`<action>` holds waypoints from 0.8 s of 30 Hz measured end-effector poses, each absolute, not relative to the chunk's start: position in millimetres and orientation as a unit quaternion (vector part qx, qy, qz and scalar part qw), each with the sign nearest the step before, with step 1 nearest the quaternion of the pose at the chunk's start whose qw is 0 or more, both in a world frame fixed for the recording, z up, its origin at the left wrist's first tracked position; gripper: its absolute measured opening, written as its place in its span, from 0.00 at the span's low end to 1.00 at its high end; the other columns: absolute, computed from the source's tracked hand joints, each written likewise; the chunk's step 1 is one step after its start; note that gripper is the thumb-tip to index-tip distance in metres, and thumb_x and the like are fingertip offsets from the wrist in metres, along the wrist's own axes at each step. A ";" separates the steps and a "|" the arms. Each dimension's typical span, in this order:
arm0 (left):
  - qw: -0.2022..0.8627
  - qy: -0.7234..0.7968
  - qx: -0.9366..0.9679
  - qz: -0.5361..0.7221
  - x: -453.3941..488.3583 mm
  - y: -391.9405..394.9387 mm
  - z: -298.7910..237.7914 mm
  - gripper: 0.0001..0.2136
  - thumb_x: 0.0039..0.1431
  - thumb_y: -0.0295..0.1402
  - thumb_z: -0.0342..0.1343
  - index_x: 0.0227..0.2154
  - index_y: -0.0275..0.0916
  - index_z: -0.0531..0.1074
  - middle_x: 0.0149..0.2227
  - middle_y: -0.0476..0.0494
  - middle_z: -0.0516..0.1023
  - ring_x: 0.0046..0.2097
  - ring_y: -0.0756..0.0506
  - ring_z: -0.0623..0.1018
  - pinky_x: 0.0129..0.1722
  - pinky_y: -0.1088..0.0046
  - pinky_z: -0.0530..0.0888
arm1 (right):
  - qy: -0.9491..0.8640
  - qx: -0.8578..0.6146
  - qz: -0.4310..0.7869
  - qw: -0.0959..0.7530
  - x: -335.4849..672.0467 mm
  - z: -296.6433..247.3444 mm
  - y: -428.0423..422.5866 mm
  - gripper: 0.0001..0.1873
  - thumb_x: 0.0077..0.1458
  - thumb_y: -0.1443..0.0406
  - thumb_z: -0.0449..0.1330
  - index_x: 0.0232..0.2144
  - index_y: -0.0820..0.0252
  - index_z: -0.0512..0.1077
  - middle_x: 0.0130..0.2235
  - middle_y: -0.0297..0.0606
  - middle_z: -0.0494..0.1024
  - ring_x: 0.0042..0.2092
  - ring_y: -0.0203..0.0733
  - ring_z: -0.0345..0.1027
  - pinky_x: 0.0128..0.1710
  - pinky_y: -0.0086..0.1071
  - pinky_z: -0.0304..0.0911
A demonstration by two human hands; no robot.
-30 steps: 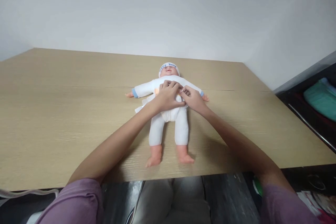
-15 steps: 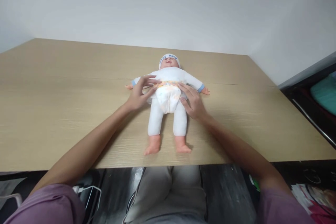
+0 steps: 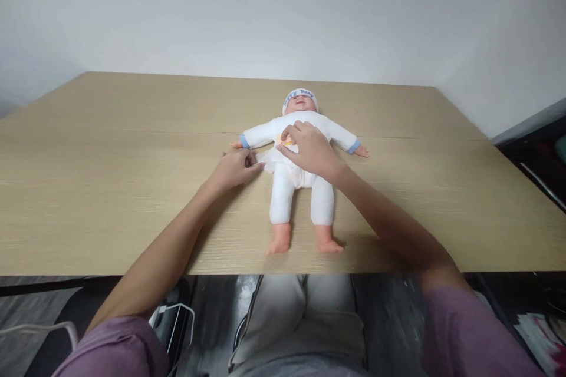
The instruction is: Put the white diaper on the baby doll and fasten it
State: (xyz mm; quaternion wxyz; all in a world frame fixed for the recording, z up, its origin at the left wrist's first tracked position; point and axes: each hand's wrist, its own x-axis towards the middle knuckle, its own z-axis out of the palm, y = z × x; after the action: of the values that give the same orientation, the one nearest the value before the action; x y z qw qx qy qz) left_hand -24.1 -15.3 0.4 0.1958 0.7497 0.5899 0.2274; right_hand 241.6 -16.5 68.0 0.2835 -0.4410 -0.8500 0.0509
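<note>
A baby doll in white clothes lies on its back on the table, feet towards me, wearing a printed cap. Around its hips is a white diaper with an orange-patterned waistband. My left hand is closed at the diaper's white side flap, which is drawn out to the left of the doll; its fingertips are partly hidden. Over the diaper's front lies my right hand, thumb and curved fingers holding the waistband, part of which shows between them. The right side of the diaper is hidden behind that hand.
The wooden table has a thin seam across it and ends at a pale wall. A dark piece of furniture borders the right side. White cables hang below the front edge.
My left hand has moved off the diaper's front and closed at its side flap, pulling it outwards. My right hand has shifted to the middle of the waistband. The view has swung slightly left.
</note>
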 end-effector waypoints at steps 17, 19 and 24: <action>0.468 0.451 0.649 0.396 58.8 16.9 47.3 0.26 0.63 0.57 0.66 0.24 0.39 0.74 0.27 0.46 0.71 0.31 0.47 0.67 0.33 0.67 0.63 | -0.824 -0.435 0.182 0.314 247.5 57.6 5.6 0.22 0.66 0.57 0.68 0.58 0.58 0.74 0.42 0.39 0.82 0.48 0.52 0.75 0.49 0.41 0.65; 0.460 0.450 0.635 0.426 64.9 17.3 39.1 0.26 0.66 0.60 0.62 0.28 0.40 0.75 0.28 0.46 0.69 0.31 0.46 0.67 0.33 0.67 0.64 | -0.815 -0.443 0.194 0.318 248.4 58.0 7.0 0.17 0.69 0.59 0.63 0.57 0.56 0.74 0.42 0.38 0.83 0.46 0.51 0.75 0.48 0.40 0.65; 0.405 0.451 0.628 0.487 55.3 17.5 11.7 0.25 0.66 0.62 0.61 0.43 0.44 0.70 0.36 0.48 0.70 0.35 0.46 0.70 0.37 0.68 0.70 | -0.790 -0.473 0.215 0.327 248.7 58.3 8.2 0.17 0.73 0.62 0.56 0.60 0.55 0.73 0.44 0.37 0.85 0.44 0.48 0.77 0.49 0.40 0.67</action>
State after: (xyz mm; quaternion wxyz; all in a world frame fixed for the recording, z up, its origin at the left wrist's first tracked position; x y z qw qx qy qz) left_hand 55.3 17.5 11.7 0.4047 0.6284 0.4514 0.4875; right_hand 248.7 8.2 58.3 0.3268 -0.4726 -0.7896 0.2153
